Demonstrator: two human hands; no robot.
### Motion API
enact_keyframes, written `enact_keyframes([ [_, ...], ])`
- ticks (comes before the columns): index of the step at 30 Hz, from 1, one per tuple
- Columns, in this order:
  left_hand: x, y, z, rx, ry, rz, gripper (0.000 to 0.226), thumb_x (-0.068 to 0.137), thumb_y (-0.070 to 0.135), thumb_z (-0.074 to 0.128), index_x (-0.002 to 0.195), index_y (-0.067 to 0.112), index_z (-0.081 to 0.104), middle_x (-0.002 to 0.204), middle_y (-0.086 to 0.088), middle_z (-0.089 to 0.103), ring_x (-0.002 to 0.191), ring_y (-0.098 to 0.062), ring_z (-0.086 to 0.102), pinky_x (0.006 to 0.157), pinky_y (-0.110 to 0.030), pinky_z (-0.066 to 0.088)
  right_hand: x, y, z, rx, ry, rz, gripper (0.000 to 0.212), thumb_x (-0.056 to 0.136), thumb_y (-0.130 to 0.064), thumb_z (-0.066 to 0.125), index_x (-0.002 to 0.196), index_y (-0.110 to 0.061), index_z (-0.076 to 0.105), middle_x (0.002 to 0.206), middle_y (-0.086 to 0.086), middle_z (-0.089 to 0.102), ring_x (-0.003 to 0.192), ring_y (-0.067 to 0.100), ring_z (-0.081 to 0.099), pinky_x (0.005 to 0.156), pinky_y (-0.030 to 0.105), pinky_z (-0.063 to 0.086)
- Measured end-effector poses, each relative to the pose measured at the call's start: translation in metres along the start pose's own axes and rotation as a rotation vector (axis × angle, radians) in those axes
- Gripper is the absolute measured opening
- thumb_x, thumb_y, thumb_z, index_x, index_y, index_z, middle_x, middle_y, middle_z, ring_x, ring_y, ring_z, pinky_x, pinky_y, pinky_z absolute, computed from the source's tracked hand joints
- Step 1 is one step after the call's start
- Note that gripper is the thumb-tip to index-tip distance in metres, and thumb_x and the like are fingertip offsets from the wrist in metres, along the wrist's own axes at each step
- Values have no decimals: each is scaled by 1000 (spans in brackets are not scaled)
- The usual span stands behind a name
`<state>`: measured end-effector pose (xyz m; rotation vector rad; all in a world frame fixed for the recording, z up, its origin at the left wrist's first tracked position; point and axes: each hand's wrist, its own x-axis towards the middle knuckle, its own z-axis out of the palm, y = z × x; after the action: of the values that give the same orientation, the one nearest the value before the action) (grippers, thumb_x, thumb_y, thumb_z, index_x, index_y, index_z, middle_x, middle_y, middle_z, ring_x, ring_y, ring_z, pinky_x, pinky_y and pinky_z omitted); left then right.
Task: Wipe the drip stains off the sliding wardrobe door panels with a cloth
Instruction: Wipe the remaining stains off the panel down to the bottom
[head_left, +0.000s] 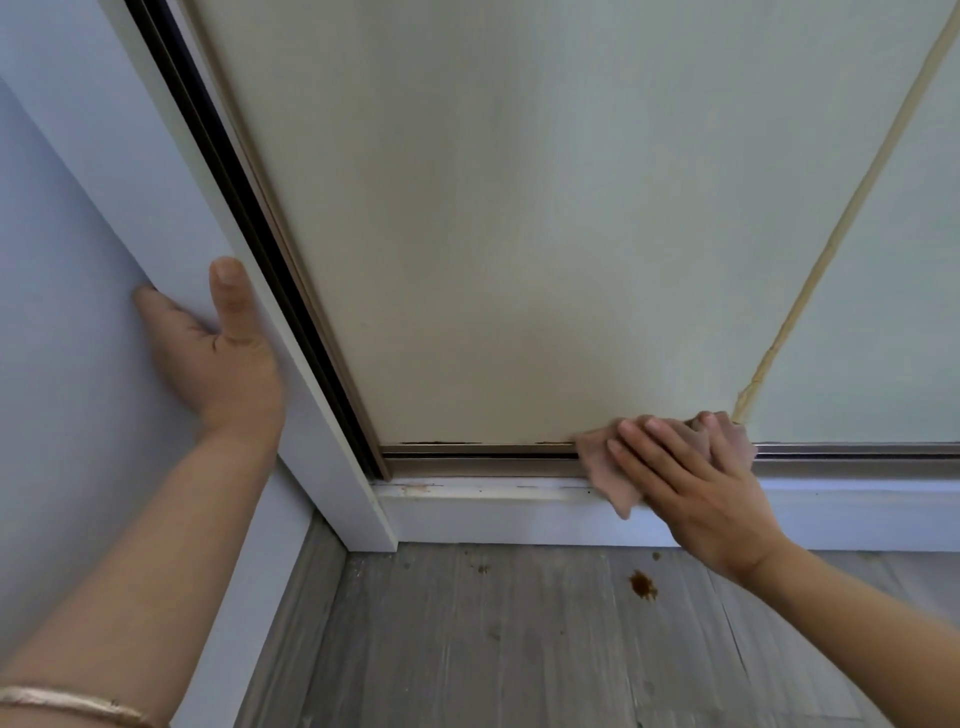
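Down nearest the camera, the grey plank floor (519, 649) is showing a brown drip spot (643, 584) and a fainter speck or two just in front of the white skirting board (493, 512). Just beyond that, the right hand (691, 488) is pressing a pinkish-brown cloth (608, 467) flat against the bottom of the wardrobe — fingers straight and spread over the fabric, nothing curled that I can see. The cloth is lying across the metal bottom track (467, 460) and the lowest edge of the cream door panel (467, 234), close to the foot of the tan vertical strip (810, 260) that is separating this panel from the next panel (893, 234) on the right.

The relation that matters, as I judge it: the bottom edge and track are running left to right, and the unwiped run is stretching leftward from the cloth toward the frame corner. So the coming stroke is probably a sideways one along that long axis, and the right hand is the one already on it.

Farther up and to the left, the left hand (218, 353) is bracing on the white door frame (171, 171) — palm flat against the side wall, thumb extended up the frame's front face, holding nothing. A thin bangle (67, 701) is sitting on that forearm. No drip stains are clearly showing on the panel itself.
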<state>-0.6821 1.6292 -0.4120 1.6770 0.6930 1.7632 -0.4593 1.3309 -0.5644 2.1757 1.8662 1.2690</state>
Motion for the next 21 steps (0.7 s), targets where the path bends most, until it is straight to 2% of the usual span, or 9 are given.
enact_keyframes([
  [6, 0, 2, -2, 12, -8, -26, 53, 71, 81, 39, 81, 31, 30, 78, 18, 38, 68, 12, 42, 73, -8, 36, 58, -51, 10, 63, 131, 37, 65, 87, -9, 36, 151, -15, 22, 163, -1, 2, 149, 17, 5, 119, 52, 3],
  [11, 1, 0, -1, 17, -4, -20, 49, 73, 78, 41, 85, 31, 33, 83, 17, 44, 75, 12, 46, 78, -11, 39, 15, -3, 2, -15, 51, -32, 72, 84, -11, 35, 154, -15, 15, 163, 0, 2, 150, 19, 3, 118, 52, 2],
  [16, 0, 1, -1, 30, 11, -45, 38, 81, 66, 47, 88, 31, 36, 90, 11, 49, 85, 3, 50, 86, -21, 44, 27, 0, -14, -16, 99, 79, 63, 91, -17, 39, 152, -13, 23, 162, 2, 6, 150, 20, 4, 112, 61, 11],
  [17, -1, 3, -3, 37, 21, -60, 39, 81, 64, 48, 91, 28, 39, 93, 6, 52, 88, -3, 53, 88, -24, 44, 37, -1, -16, -3, 117, 95, 62, 91, -18, 43, 151, -13, 26, 162, 3, 10, 150, 20, 5, 111, 61, 11],
  [19, -2, 11, -4, 60, 16, -79, 59, 82, 59, 50, 110, 8, 46, 109, -10, 54, 103, -17, 54, 95, -29, 44, 55, 1, -20, 2, 155, 106, 64, 88, -18, 51, 148, -14, 29, 157, 4, 20, 149, 20, 9, 111, 61, 11],
  [21, -4, 24, -2, 85, -40, -59, 82, 86, 54, 52, 133, -10, 30, 134, -22, 43, 125, -27, 43, 108, -31, 33, 71, 7, -27, 16, 207, 108, 61, 89, -21, 51, 147, -14, 31, 153, 3, 28, 148, 19, 11, 112, 59, 10],
])
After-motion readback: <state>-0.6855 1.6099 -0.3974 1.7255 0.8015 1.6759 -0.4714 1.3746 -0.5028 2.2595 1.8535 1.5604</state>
